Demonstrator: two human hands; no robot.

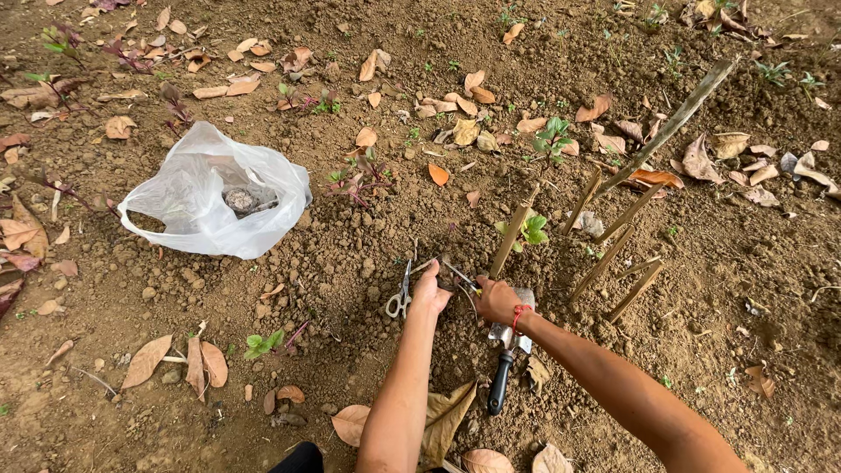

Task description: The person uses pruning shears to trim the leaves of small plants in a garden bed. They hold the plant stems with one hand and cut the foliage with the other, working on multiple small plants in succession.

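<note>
My left hand and my right hand reach down to the bare soil, close together at the foot of a slanted wooden stake. Thin twine or wire runs between the two hands; each seems to pinch an end of it. A red band sits on my right wrist. A pair of scissors lies on the soil just left of my left hand. A hand trowel with a black handle lies under my right forearm. A small green seedling grows beside the stake.
Several more wooden stakes lean in a row to the right, with a long stick behind them. A white plastic bag with something dark inside lies at the left. Dry leaves and small weeds are scattered over the ground.
</note>
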